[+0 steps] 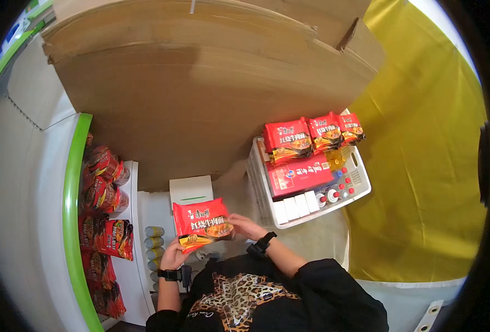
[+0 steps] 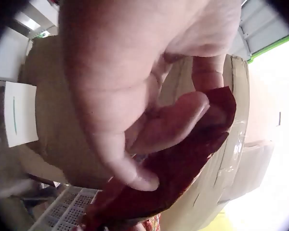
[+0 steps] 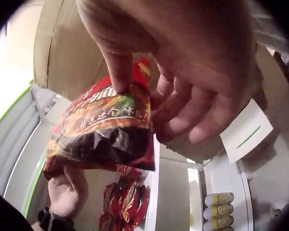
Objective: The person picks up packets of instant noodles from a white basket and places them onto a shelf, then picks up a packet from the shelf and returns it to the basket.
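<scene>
Both hands hold one red instant noodle packet (image 1: 203, 223) in front of the body, its printed face up toward the head camera. My left hand (image 1: 173, 254) grips its lower left corner; in the left wrist view the fingers (image 2: 168, 125) lie against the dark red back of the packet. At the right edge my right hand (image 1: 246, 227) pinches it, with the thumb (image 3: 119, 77) on the printed front and the other fingers behind. The left hand (image 3: 67, 192) also shows under the packet in the right wrist view.
On the left a green-edged shelf (image 1: 73, 221) holds noodle cups (image 1: 104, 193) and packets (image 1: 118, 239). Several cans (image 1: 154, 242) stand beside it. A white basket (image 1: 361, 191) at right carries noodle packets (image 1: 289, 138), a red box (image 1: 300, 176) and bottles. Cardboard (image 1: 201, 99) walls the back.
</scene>
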`<state>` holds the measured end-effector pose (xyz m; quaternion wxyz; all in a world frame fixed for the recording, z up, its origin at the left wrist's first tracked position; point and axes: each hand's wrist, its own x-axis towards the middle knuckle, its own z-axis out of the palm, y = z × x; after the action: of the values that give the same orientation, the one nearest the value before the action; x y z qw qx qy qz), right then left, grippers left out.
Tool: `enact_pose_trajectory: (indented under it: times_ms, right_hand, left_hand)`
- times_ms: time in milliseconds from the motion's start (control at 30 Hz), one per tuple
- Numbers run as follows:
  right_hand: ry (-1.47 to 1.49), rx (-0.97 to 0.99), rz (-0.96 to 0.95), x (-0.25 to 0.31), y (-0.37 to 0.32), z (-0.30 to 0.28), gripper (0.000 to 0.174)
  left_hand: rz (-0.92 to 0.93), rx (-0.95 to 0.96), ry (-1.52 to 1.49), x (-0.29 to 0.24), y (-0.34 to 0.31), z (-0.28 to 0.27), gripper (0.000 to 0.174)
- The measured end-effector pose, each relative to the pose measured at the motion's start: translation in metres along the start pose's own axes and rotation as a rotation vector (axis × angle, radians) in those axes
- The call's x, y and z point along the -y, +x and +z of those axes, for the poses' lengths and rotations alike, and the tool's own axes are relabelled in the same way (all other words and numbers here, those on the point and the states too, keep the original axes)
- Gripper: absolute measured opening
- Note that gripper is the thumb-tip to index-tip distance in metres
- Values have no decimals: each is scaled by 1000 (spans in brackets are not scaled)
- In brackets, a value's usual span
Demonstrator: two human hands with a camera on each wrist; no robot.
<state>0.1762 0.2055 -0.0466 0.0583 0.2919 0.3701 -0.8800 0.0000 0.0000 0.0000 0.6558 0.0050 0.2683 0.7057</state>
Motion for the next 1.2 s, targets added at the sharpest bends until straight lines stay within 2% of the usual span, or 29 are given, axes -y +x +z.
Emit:
enact_pose_trajectory:
  times_ms: [67,100,167,200,233,300,367,433,467,567,600,700,833,900,1000,1100,1200]
  right_hand:
    - [72,-106,-122,7,-16,0,16]
    - [87,-77,-140,24,-26,-37,16]
    - [115,-22,-208,28,-45,-76,12]
    - [130,-97,-213,48,-67,-91,11]
    - [130,-91,-211,54,-77,-102,11]
    - [84,-164,-258,65,-94,-126,13]
    - [134,-129,-286,60,-100,-160,14]
    - [245,-256,-354,68,-113,-179,14]
    - [261,-258,-364,71,-121,-188,13]
    - [361,-359,-311,84,-143,-202,10]
    - [405,-385,-336,82,-146,-209,11]
    - [446,-463,-299,83,-154,-232,13]
    - [479,-395,-360,88,-153,-247,17]
    - [477,-366,-378,91,-149,-254,19]
    - [447,-277,-454,100,-151,-253,29]
    - [403,-337,-534,102,-152,-247,30]
    - [358,-378,-523,93,-152,-254,31]
  left_hand:
    - [-29,-34,117,1,-1,-2,57]
    - [-19,-44,151,13,27,23,57]
    - [-80,-81,258,33,43,49,56]
    - [-85,-63,226,51,62,55,54]
    - [-80,-67,227,60,73,60,54]
    - [-169,-103,277,77,94,72,54]
    - [-170,-88,306,93,117,91,52]
    - [-223,-107,451,108,138,109,50]
    - [-234,-109,493,118,150,103,47]
    - [-303,-63,463,139,179,97,48]
    - [-324,-144,483,146,185,105,48]
    - [-358,-182,522,158,202,121,46]
    - [-352,-196,517,164,218,137,42]
    - [-320,-342,552,167,229,136,38]
    - [-268,-374,540,170,234,136,34]
    - [-216,-442,518,178,233,130,31]
    - [-186,-480,482,184,235,126,29]
